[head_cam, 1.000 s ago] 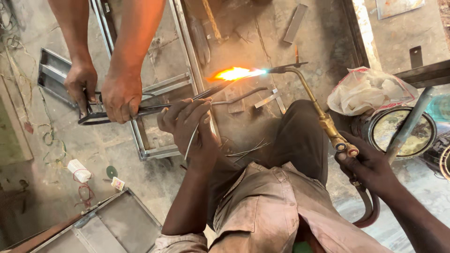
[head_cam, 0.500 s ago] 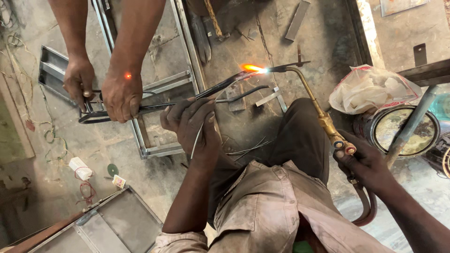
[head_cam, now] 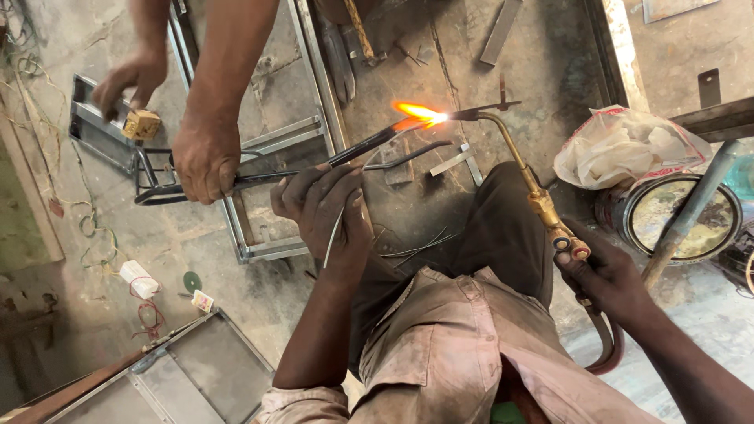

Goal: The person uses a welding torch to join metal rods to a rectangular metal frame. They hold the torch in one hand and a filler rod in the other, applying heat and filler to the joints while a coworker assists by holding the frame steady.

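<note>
1. At the far left, a co-worker's hand hangs over a grey metal channel on the concrete floor, with a small tan block just under its loosely curled fingers; whether they grip it cannot be told.
2. Beside it, the co-worker's other hand is clenched around the near end of a dark metal rod, which runs rightward over a grey steel frame lying on the floor.
3. Lower left, a small white box with red wire, a green disc and a flat metal tray lie on the floor.
4. The person's left hand rests beside the rod, fingers curled and pinching a thin filler wire that hangs down from them.
5. Loose thin wires lie on the floor by the person's dark trouser knee.
6. An orange flame burns at the rod's far end, coming from the tip of a brass torch.
7. The person's right hand is wrapped tightly around the torch's handle near its valves, with a hose curving below.
8. At the right, a plastic bag rests on a round can, with a grey pipe leaning across it.
</note>
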